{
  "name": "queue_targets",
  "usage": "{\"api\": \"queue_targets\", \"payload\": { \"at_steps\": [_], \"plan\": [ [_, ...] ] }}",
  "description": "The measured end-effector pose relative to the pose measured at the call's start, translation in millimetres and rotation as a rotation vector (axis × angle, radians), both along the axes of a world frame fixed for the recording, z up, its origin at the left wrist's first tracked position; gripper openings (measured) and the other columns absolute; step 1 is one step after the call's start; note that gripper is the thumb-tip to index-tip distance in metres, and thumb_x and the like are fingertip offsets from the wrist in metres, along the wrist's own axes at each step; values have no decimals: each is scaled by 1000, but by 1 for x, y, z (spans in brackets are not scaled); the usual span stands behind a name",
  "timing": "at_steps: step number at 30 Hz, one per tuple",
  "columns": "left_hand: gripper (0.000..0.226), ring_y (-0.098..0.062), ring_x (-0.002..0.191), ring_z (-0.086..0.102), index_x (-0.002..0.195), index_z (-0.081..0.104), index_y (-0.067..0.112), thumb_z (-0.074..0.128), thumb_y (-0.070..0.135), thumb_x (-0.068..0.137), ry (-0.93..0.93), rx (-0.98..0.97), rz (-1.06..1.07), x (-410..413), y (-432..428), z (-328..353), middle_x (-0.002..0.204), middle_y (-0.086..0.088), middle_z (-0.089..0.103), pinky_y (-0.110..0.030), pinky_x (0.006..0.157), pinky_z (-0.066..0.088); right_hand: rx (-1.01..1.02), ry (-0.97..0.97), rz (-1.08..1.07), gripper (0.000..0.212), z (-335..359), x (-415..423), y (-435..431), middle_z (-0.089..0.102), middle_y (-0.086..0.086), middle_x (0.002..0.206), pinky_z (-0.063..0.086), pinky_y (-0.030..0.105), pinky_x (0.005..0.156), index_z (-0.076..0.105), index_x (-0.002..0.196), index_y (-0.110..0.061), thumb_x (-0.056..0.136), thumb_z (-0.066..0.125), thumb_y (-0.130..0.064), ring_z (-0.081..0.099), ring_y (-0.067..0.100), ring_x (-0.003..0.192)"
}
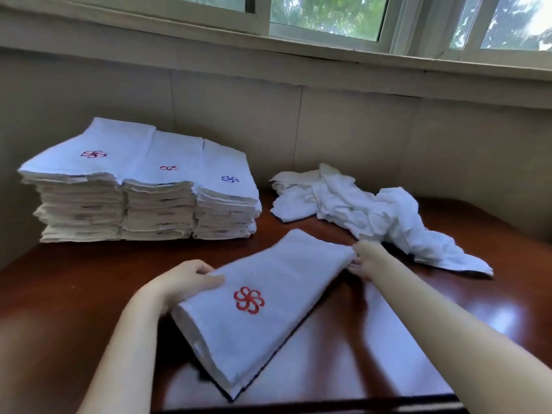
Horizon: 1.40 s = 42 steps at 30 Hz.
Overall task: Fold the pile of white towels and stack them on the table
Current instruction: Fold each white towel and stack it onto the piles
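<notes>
Glossy dark-wood table (59, 294). Folded towel (283, 282) at front centre; left hand (182, 282) curled on its edge, right hand (369, 258) pinching its far corner. Stacks (140, 186) beyond-left of towel, crumpled pile (358, 210) beyond-right. Windows (325, 16) behind.

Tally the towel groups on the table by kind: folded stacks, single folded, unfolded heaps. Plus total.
folded stacks: 3
folded towel, held by left hand and right hand: 1
unfolded heap: 1
total: 5
</notes>
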<state>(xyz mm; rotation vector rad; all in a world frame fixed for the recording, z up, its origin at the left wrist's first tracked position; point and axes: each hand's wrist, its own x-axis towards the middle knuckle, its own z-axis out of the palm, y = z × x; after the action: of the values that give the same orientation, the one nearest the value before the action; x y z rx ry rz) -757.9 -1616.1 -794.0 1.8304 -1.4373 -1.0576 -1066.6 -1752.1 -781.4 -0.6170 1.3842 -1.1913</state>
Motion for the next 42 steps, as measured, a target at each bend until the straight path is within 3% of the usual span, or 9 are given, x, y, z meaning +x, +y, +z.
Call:
{"api": "queue_targets", "payload": {
  "at_steps": [2, 5, 9, 14, 20, 26, 33, 38, 42],
  "plan": [
    [21, -7, 75, 61, 83, 66, 23, 60, 42, 90, -195, 33, 9, -2, -4, -7, 85, 7, 67, -20, 65, 44, 51, 94, -74, 35, -19, -11, -1, 58, 14, 91, 50, 30, 73, 48, 128, -4, 98, 31, -5, 58, 28, 77],
    [28, -7, 88, 63, 94, 64, 27, 59, 53, 86, -211, 48, -14, 2, -5, -8, 94, 11, 66, -24, 77, 47, 10, 509, -12, 41, -39, -18, -11, 59, 18, 99, 50, 34, 65, 46, 131, 1, 91, 44, -4, 58, 27, 73],
    [39, -5, 90, 63, 110, 59, 26, 73, 43, 78, -187, 100, -51, 4, -2, -7, 107, 12, 63, -21, 74, 49, -51, 776, 145, 60, -36, 15, -2, 48, 17, 129, 51, 34, 68, 27, 138, -2, 87, 55, -18, 57, 34, 104],
    [90, -18, 111, 62, 140, 21, 54, 77, 17, 79, 153, 153, -200, 6, 3, -3, 133, -2, 54, -30, 92, 51, -168, 582, 408, 70, -43, 38, 20, 45, 8, 120, 45, 28, 75, 34, 143, -28, 82, 61, -6, 52, 20, 96],
    [52, -4, 110, 62, 122, 61, 36, 66, 1, 84, 196, 24, -278, -6, 17, 14, 130, 9, 58, -25, 97, 48, -400, 421, 363, 66, -29, 47, 36, 55, 3, 119, 47, 26, 80, 55, 130, -26, 79, 47, 15, 57, 11, 88],
    [49, -12, 106, 66, 117, 68, 35, 71, 6, 78, 358, -226, -110, 11, 51, 64, 116, 7, 69, -32, 96, 51, -738, 288, 262, 66, 60, 78, 43, 62, -11, 102, 49, 6, 64, 59, 119, -27, 77, 47, 22, 62, -11, 78],
    [46, -18, 100, 69, 122, 63, 29, 63, 0, 86, 422, -532, 74, 107, 32, 159, 109, -1, 72, -24, 77, 57, -1014, 225, 412, 67, 196, 219, -29, 62, -5, 89, 50, 10, 62, 64, 103, -39, 75, 45, 19, 59, 2, 71],
    [37, -16, 79, 66, 129, 55, 22, 56, 11, 94, 345, -538, 318, 165, -67, 182, 109, -6, 65, -24, 58, 55, -945, 375, 374, 56, 242, 330, -140, 58, 7, 109, 45, 27, 71, 58, 125, -18, 78, 42, 8, 57, 22, 94],
    [48, -25, 121, 52, 142, 41, 17, 49, 15, 94, -233, -226, 305, 165, -146, 124, 140, -10, 47, -31, 98, 44, -439, 387, 623, 21, 153, 356, -196, 62, 18, 79, 46, 22, 57, 56, 105, 1, 93, 44, -10, 64, 22, 66]
  ]
}}
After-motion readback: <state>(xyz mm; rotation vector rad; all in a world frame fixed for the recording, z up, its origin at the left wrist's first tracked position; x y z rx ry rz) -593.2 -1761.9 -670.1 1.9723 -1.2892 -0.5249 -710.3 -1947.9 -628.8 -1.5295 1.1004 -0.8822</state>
